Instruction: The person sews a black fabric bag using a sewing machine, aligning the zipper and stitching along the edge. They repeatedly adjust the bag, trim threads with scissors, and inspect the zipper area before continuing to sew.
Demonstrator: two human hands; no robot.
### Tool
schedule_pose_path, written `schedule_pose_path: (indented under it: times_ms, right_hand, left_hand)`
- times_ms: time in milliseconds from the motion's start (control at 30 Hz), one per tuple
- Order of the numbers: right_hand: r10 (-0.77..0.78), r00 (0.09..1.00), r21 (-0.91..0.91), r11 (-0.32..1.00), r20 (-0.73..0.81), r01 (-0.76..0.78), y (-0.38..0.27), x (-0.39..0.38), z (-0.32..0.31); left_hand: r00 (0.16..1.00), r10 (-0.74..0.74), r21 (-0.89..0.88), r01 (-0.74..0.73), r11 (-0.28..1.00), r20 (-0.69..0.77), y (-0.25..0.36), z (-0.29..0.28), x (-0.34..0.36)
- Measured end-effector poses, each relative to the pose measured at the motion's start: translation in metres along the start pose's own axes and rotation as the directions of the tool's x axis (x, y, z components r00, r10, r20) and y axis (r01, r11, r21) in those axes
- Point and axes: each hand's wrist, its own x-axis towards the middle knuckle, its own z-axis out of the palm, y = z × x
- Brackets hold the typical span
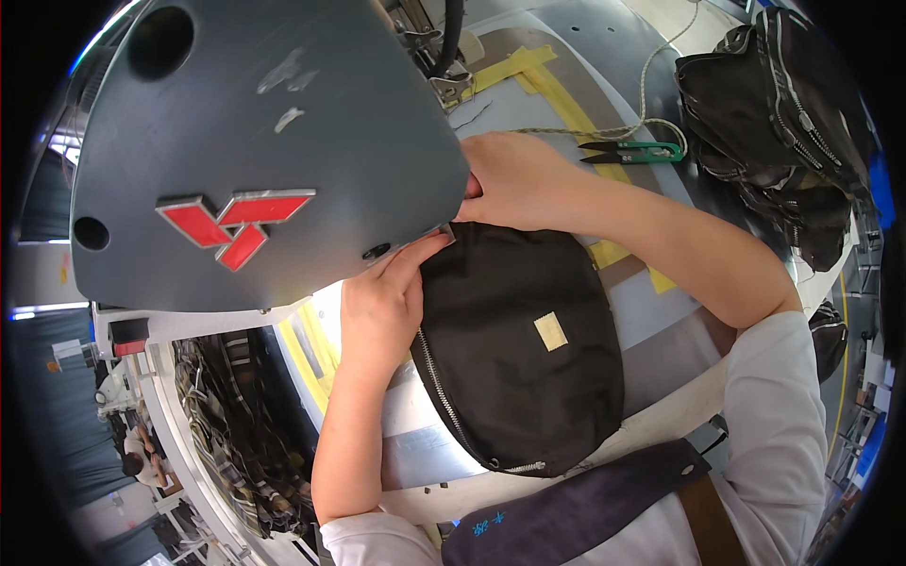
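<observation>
Right of flattened left hand (379, 307), just below right hand (521, 179), grip unclear, black zippered bag (514, 387)

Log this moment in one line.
left hand: touching black zippered piece | right hand: partly hidden by machine head | green-handled snips: unheld

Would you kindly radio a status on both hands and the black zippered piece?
Left hand at black zippered piece's upper left edge; right hand at its top, partly hidden. Piece roughly flat. Grey machine head blocks view there.
</observation>
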Motion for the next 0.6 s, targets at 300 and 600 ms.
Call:
schedule_pose_path:
  times_ms: [300, 600]
  right_hand:
    - [-0.008, 1.000, 0.006, 1.000, -0.003, 0.008, 0.003, 0.001, 0.002]
    - [-0.102, 0.987, -0.011, 0.995, -0.125, 0.102, 0.013, 0.007, 0.015]
  left_hand:
    - [0.997, 0.077, 0.090, -0.079, 0.993, 0.016, -0.001, 0.001, 0.001]
    - [0.990, 0.130, 0.177, -0.136, 0.975, 0.045, 0.007, -0.005, 0.000]
